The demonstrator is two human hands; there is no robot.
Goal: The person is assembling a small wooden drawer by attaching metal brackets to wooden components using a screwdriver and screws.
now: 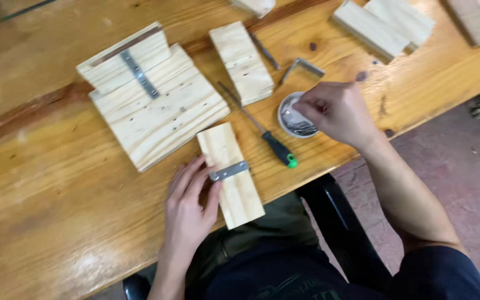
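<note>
My left hand [187, 203] lies flat on the bench edge, its fingertips touching a small metal plate [229, 171] that lies across a narrow pine block [230, 176]. Over a small white dish [293, 118] of screws, my right hand [334, 111] has its fingertips pinched together; whether a screw is between them is hidden. A screwdriver [268, 140] with a black and green handle lies between the block and the dish.
A wide pine board [159, 108] carries a smaller block joined by a metal strip [139, 74]. Another pine block [241, 62], an angle bracket [302, 67] and a bit lie behind. More wood pieces [383, 23] sit at the far right. The wooden bench [56, 183] ends near my lap.
</note>
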